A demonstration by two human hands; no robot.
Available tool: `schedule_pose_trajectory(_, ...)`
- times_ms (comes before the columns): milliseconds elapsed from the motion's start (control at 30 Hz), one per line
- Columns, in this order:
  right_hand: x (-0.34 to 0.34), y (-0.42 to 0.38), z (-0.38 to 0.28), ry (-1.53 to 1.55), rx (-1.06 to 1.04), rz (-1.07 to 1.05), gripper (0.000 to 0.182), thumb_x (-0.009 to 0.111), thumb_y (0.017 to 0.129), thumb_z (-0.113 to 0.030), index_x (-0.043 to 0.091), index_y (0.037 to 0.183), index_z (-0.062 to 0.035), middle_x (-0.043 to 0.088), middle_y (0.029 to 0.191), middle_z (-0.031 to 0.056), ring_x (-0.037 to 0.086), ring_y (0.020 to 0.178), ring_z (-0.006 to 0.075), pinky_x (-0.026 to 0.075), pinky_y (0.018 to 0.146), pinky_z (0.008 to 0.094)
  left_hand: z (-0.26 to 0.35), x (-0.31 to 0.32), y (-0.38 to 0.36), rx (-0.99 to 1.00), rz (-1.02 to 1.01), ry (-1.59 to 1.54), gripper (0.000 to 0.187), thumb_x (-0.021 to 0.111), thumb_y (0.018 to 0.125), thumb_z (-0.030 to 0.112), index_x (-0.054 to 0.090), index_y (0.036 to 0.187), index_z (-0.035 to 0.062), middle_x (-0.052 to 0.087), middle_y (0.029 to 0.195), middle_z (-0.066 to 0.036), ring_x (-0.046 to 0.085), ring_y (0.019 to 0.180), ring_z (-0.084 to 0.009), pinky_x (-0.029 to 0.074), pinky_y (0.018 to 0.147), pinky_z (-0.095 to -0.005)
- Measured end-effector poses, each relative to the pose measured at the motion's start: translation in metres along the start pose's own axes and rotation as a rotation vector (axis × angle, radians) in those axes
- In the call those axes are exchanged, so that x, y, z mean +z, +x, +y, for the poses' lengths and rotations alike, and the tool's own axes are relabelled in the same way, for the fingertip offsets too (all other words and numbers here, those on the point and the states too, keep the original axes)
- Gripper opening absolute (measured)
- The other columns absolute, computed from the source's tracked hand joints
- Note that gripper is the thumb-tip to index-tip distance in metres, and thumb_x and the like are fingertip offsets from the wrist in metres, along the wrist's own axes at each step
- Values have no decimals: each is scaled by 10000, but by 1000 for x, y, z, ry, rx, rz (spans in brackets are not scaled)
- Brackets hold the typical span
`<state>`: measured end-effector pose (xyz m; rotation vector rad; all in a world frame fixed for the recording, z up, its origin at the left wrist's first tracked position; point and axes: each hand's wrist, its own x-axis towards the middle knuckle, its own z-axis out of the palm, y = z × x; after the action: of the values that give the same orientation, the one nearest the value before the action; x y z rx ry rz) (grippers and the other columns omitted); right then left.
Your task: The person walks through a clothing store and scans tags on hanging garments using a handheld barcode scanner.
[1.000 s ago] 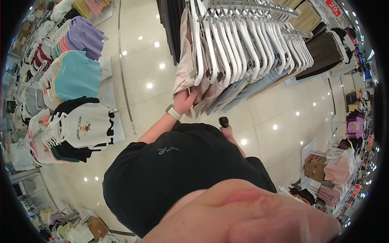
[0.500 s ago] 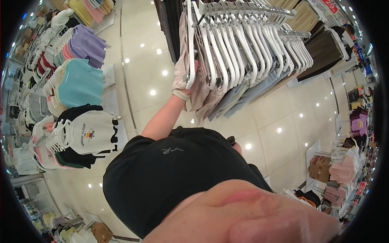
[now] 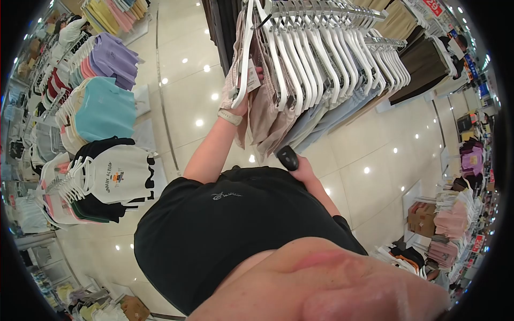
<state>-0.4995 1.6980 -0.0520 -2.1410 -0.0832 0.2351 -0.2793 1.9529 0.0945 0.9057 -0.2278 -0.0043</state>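
My left hand [image 3: 241,105] is closed at the front of the rack, partly hidden by a white hanger [image 3: 246,64] and pale pink trousers [image 3: 234,80]. A white price tag [image 3: 253,78] shows at its fingertips, against the cloth. My right hand [image 3: 304,170] is wrapped round a black handheld scanner [image 3: 288,158], held low in front of my chest, below the hanging trousers. Beside my left hand hang more pinkish-beige trousers [image 3: 270,115], then grey and blue ones, on a row of white hangers.
A metal rail [image 3: 326,13] carries the hangers. Dark trousers [image 3: 420,69] hang at the right. On the left stand racks with a teal top [image 3: 106,108], a lilac top [image 3: 113,59] and a white printed tee [image 3: 120,174]. A cardboard box [image 3: 421,218] sits at the lower right.
My right hand has come up from beside my body with the scanner, towards the trousers. The front hanger has tilted left, and the price tag has come into view at my left hand.
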Motion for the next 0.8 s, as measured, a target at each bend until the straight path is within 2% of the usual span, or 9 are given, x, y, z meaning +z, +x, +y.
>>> schedule_pose_trajectory(100,-7,15,-64,184,-275,-91,392,765,744,-100,657,1107,2,731,960,135,688,862,273,533,829,389,11,4,-11,-134,23,-24,451,535,1056,414,529,1354,75,690,1139,-118,701,987,-211,552,938,-359)
schedule_pose_trajectory(200,1,29,-124,400,-309,-84,372,793,811,-159,660,1138,-41,718,903,71,689,804,212,547,769,374,8,-6,-14,-100,-29,39,470,480,1064,476,532,1328,92,692,1118,-108,708,953,-204,575,866,-356)
schedule_pose_trajectory(300,-2,49,-181,582,23,-59,230,756,879,-141,647,1047,-27,654,785,32,610,654,127,517,626,325,9,-8,-20,-210,-17,21,452,468,1066,443,514,1341,87,674,1135,-103,694,975,-221,574,893,-383)
schedule_pose_trajectory(400,-5,77,-206,926,80,-177,129,719,900,-98,614,942,-37,583,676,7,533,533,105,436,508,294,6,-10,-28,-246,-62,-91,457,471,1063,439,505,1351,86,666,1147,-87,686,987,-216,579,890,-374)
schedule_pose_trajectory(433,-2,82,-211,918,60,-131,120,714,905,-88,611,941,-38,575,666,4,524,528,105,430,507,291,5,-11,-29,-233,-92,-141,465,475,1060,447,505,1352,87,667,1149,-80,686,987,-209,583,878,-362)
schedule_pose_trajectory(467,0,87,-215,909,39,-85,112,708,910,-78,608,939,-39,566,656,1,515,524,105,425,506,288,2,-10,-31,-233,-59,-120,592,513,1016,580,522,1333,80,679,1143,-117,682,980,-197,582,862,-360)
schedule_pose_trajectory(633,7,96,-214,962,-3,-43,95,706,909,-56,615,935,-43,560,635,6,513,515,103,411,499,280,-20,-38,-23,-216,-105,-16,515,541,1025,506,577,1277,59,685,1105,-57,678,969,-156,577,843,-307)
schedule_pose_trajectory(733,7,86,-211,821,18,-29,141,728,897,-70,634,991,-21,610,715,18,582,606,137,475,589,284,-35,-54,-17,-273,-109,-89,488,575,1019,477,580,1273,61,693,1077,-52,676,965,-143,572,831,-301)
schedule_pose_trajectory(800,7,68,-220,603,-159,138,188,748,885,-102,641,1016,-21,648,785,30,616,660,135,495,628,298,-38,-64,-16,-311,-90,-7,439,606,1018,426,575,1283,78,682,1101,-37,666,980,-133,555,872,-301)
